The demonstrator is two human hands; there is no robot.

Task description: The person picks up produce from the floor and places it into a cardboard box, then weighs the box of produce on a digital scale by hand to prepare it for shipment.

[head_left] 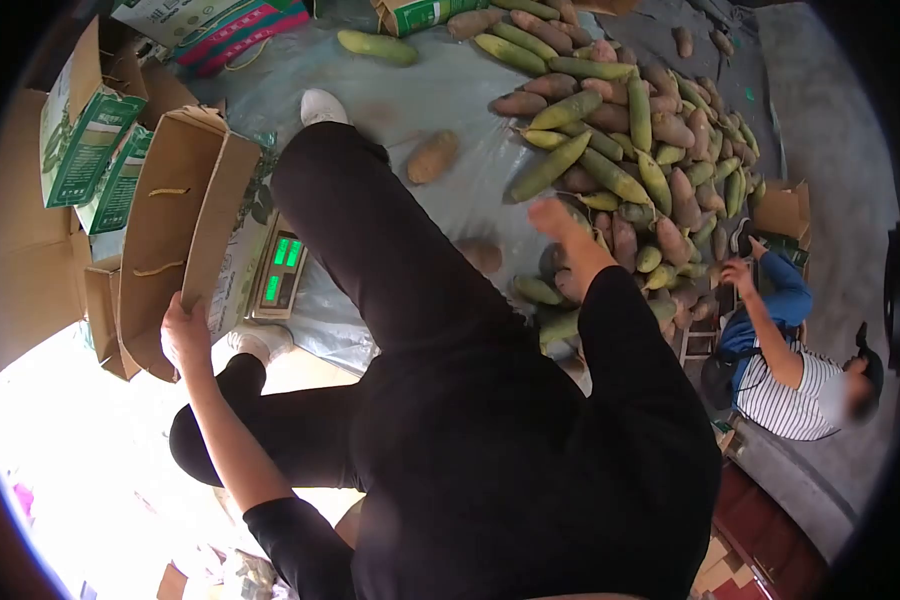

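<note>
My left hand [185,336] is closed on the near rim of an open cardboard box [232,190], thumb and fingers on either side of its wall. The box leans beside a digital scale [282,270] with lit green digits. Over the near left side of a big heap, my right hand [562,220] is smeared by motion, so I cannot tell how its fingers are set. Long green radishes [550,168] and reddish-brown sweet potatoes [684,198] make up the heap. One loose sweet potato [433,157] lies on the plastic sheet [370,90].
More green-and-white cartons [95,150] stand at the left. A single green radish [377,47] lies at the top, near a pink-striped bag [245,38]. Beyond the heap sits another person [785,385] in a striped shirt, a hand reaching toward it.
</note>
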